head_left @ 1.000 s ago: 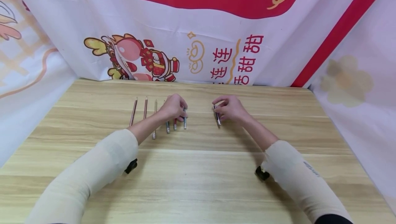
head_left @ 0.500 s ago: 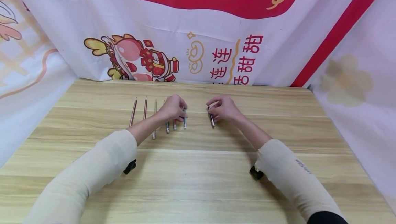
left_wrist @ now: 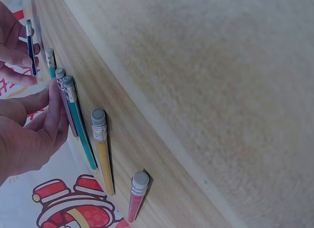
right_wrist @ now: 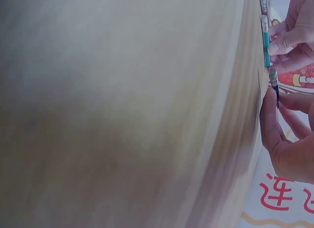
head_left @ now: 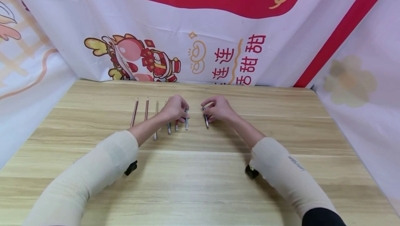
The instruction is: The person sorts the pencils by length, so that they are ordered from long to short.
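Note:
My left hand (head_left: 175, 109) pinches a teal pencil (head_left: 186, 124) that lies on the table, its eraser end toward me. To the right, across a short gap, my right hand (head_left: 219, 109) holds a dark blue pencil (head_left: 206, 121) between thumb and fingers, eraser end down and slightly tilted. In the right wrist view the dark pencil's eraser (right_wrist: 273, 73) shows close to the teal pencil (right_wrist: 266, 47). Left of my left hand lie a red pencil (head_left: 176, 126), another teal pencil (head_left: 169, 128) and a yellow pencil (head_left: 156, 106), their middles partly covered by my hand and forearm.
Two reddish-brown pencils, a near one (head_left: 147, 109) and a far-left one (head_left: 134, 113), lie farther left in the row. The wooden table (head_left: 193, 184) ends at a printed white cloth (head_left: 175, 21) behind. Black wrist cameras hang under both sleeves.
My right hand has moved left with the dark blue pencil, closer to the row. My left hand has stayed in place on the teal pencil.

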`<state>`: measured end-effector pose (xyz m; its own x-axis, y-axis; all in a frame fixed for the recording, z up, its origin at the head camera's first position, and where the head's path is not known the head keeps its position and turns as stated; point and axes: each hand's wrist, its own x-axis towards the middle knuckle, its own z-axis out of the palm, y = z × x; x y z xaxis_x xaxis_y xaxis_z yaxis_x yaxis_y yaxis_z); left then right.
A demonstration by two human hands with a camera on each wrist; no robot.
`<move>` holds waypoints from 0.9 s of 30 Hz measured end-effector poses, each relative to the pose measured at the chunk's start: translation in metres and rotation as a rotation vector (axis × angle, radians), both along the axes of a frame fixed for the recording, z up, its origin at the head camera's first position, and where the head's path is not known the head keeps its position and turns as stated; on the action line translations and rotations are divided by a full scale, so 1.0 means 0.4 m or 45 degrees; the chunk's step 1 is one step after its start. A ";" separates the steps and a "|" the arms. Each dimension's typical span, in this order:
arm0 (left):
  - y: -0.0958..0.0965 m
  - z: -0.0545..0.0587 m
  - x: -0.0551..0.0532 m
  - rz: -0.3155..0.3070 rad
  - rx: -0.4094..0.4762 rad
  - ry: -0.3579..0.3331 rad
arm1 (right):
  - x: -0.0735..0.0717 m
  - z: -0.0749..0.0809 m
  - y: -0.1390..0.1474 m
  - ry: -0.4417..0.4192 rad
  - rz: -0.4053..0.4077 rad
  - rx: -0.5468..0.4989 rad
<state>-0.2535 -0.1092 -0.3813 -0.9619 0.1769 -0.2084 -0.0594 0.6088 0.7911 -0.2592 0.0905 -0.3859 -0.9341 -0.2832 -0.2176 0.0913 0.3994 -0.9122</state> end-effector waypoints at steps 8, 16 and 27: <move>0.001 0.003 -0.004 -0.009 0.002 -0.007 | -0.007 -0.004 -0.033 0.019 0.005 0.014; -0.001 0.005 -0.003 -0.019 0.005 -0.012 | -0.009 -0.007 -0.065 0.044 -0.012 0.050; -0.003 0.005 0.000 -0.037 0.012 -0.003 | -0.015 -0.019 -0.087 0.102 -0.015 0.177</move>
<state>-0.2533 -0.1102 -0.3793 -0.9559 0.2067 -0.2087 -0.0436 0.6028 0.7967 -0.2654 0.0558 -0.3933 -0.9531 -0.2443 -0.1787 0.0262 0.5216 -0.8528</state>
